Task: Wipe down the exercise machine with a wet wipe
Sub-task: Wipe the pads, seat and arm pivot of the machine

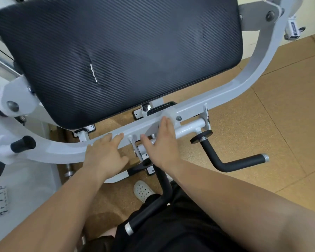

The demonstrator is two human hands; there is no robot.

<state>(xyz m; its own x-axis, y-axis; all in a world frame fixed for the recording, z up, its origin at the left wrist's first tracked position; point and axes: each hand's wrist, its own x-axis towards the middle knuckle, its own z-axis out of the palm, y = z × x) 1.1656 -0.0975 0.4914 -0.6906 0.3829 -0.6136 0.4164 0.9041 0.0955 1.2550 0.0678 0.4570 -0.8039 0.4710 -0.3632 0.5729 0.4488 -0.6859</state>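
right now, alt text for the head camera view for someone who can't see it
The left hand and right hand rest on the white frame bar of the exercise machine, below its large black pad. The right hand seems to press a pale wipe to the bar.

The seat pad (125, 51) is black with a fine diagonal rib pattern and one white scuff line (93, 72). The exercise machine frame (189, 110) is glossy white, with dark grey bolt heads (270, 15). The handle (244, 161) is matte black with a silver end cap (265, 158). The floor (262, 124) is tan and speckled, with dark tile seams. The shoe (143, 190) is white with a dot-hole pattern. The shorts (171, 224) are black.
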